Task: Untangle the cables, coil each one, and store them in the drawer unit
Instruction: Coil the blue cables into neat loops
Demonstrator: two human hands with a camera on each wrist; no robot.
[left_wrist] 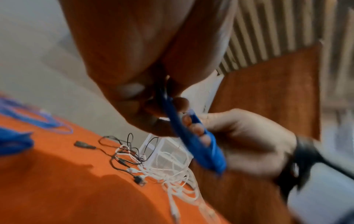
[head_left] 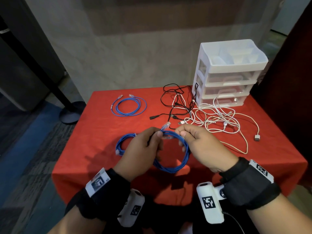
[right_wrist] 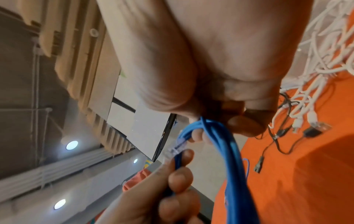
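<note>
Both my hands hold one blue cable coil [head_left: 170, 152] up over the red tablecloth [head_left: 104, 159].

Left to right: a second blue coil [head_left: 124, 142] lies flat just beside my left hand [head_left: 143, 149], which pinches the held cable near its clear plug [head_left: 166, 124]; my right hand [head_left: 200, 144] grips the loops on the other side. Farther back lie a third blue coil [head_left: 129, 106], then tangled black cables [head_left: 177, 102], tangled white cables [head_left: 219, 120], and the white drawer unit [head_left: 228, 71] at the far right corner.
</note>
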